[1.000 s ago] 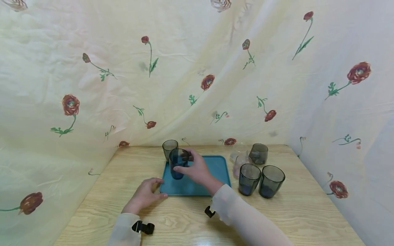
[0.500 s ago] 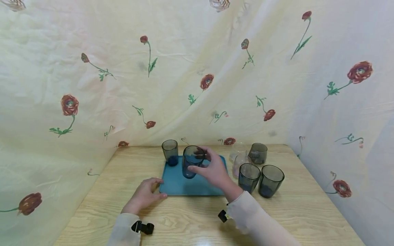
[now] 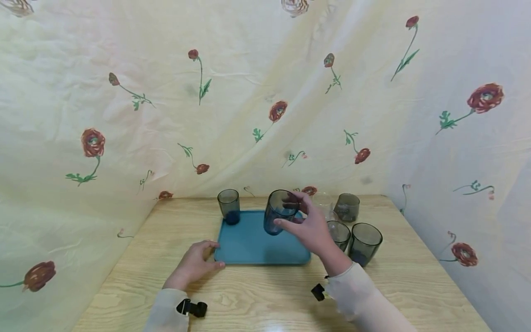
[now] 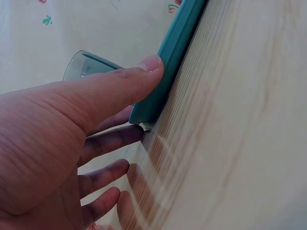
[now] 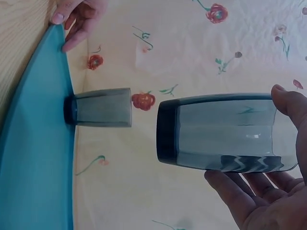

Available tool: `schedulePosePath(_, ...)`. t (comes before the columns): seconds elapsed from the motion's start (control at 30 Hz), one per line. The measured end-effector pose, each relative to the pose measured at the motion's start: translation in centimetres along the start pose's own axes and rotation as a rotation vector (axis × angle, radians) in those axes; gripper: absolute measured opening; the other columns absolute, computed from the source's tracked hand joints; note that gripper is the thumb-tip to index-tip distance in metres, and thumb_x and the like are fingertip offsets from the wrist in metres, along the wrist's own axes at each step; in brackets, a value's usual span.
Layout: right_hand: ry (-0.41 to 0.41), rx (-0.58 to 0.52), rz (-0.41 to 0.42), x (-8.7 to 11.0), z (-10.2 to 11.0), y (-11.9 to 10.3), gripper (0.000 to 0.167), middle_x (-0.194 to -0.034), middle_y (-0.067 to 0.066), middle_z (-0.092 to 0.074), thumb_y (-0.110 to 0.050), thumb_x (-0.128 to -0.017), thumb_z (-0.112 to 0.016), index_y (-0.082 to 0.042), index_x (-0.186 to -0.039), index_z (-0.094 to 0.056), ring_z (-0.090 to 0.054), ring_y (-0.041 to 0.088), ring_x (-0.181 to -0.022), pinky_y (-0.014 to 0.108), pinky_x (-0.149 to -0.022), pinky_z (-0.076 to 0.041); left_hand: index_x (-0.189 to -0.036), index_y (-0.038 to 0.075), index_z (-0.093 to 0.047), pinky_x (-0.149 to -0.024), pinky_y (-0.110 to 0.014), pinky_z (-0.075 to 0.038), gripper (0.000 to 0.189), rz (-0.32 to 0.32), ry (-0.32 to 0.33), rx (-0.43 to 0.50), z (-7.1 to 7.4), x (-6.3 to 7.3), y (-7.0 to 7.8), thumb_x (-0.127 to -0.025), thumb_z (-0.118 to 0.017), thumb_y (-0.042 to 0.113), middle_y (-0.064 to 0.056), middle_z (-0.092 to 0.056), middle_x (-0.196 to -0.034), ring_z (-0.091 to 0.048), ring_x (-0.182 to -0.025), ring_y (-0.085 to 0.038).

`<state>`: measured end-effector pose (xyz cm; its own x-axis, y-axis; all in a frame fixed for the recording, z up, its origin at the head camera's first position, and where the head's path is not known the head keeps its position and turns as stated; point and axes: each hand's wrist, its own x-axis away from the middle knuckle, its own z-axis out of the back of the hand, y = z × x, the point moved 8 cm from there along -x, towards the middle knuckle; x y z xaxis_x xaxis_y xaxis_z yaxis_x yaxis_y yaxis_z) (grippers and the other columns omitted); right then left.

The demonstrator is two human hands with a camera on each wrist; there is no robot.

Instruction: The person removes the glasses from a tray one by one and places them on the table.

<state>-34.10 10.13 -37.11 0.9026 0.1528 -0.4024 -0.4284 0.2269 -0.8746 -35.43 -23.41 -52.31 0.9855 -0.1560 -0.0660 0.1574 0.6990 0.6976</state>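
My right hand (image 3: 309,226) grips a smoky grey drinking glass (image 5: 216,134) between thumb and fingers. That glass is upright and raised above the blue tray (image 3: 253,244), over its right part in the head view. My left hand (image 3: 197,263) holds the tray's near left corner; in the left wrist view the thumb (image 4: 148,67) lies along the front edge and a finger reaches the side. A second smoky glass (image 3: 229,203) stands on the tray's far left corner, and it shows sideways in the right wrist view.
Right of the tray stand two smoky glasses, one (image 3: 366,242) in plain view and one (image 3: 340,233) partly behind my right forearm. Behind them are a rounder smoky glass (image 3: 347,207) and clear glasses (image 3: 322,203). A flowered cloth (image 3: 249,92) hangs around the wooden table (image 3: 249,299).
My right hand has carried its glass rightward and up, from beside the far left glass to over the tray's right part. My left hand has stayed at the tray corner.
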Motion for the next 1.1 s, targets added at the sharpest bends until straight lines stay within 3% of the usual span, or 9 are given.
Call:
schedulePosePath(0.13,0.026,0.014,0.034,0.2,1.5,-0.4,0.077,-0.134,0.005,-0.066,-0.033,-0.084,-0.091,-0.018,-0.149,-0.052,-0.061,0.024,-0.125,0.052,-0.093,-0.059,-0.133,0.019,-0.070,-0.117,-0.062,-0.035,0.055,0.000,0.001,0.007,0.0,0.0,0.1,-0.084,-0.092,0.030,-0.007,-0.061,-0.146,-0.045,-0.144,-0.039)
schedulePosePath(0.4,0.085,-0.001,0.104,1.0,4.6,-1.6,0.071,-0.137,0.006,-0.064,-0.023,-0.088,-0.089,-0.017,-0.149,-0.052,-0.062,0.026,-0.124,0.029,-0.084,-0.061,-0.133,0.019,-0.070,-0.116,-0.063,-0.036,0.055,0.004,-0.001,-0.006,0.1,0.1,0.1,-0.084,-0.091,0.030,-0.008,-0.060,-0.146,-0.046,-0.144,-0.039)
schedulePosePath(0.67,0.186,-0.025,0.126,1.8,7.8,-2.4,0.070,-0.135,0.010,-0.064,-0.013,-0.087,-0.088,-0.014,-0.147,-0.054,-0.063,0.021,-0.119,0.023,-0.085,-0.059,-0.134,0.019,-0.069,-0.116,-0.063,-0.036,0.056,0.005,-0.001,0.002,0.2,0.2,0.2,-0.084,-0.091,0.031,-0.009,-0.060,-0.146,-0.046,-0.144,-0.039)
schedulePosePath(0.83,0.256,0.015,0.137,2.6,9.7,-2.7,0.071,-0.137,0.011,-0.065,-0.009,-0.087,-0.087,-0.011,-0.148,-0.053,-0.064,0.018,-0.120,0.020,-0.087,-0.058,-0.134,0.018,-0.069,-0.116,-0.063,-0.036,0.056,-0.003,0.002,0.002,0.1,0.2,0.2,-0.084,-0.092,0.031,-0.008,-0.060,-0.146,-0.046,-0.143,-0.039)
schedulePosePath(1.1,0.358,0.032,0.110,3.7,12.9,-2.4,0.073,-0.138,0.010,-0.065,-0.007,-0.087,-0.087,-0.011,-0.150,-0.050,-0.064,0.016,-0.119,0.017,-0.086,-0.057,-0.135,0.019,-0.069,-0.116,-0.064,-0.036,0.057,-0.005,0.002,0.001,0.0,0.2,0.0,-0.084,-0.092,0.032,-0.009,-0.060,-0.146,-0.045,-0.144,-0.040)
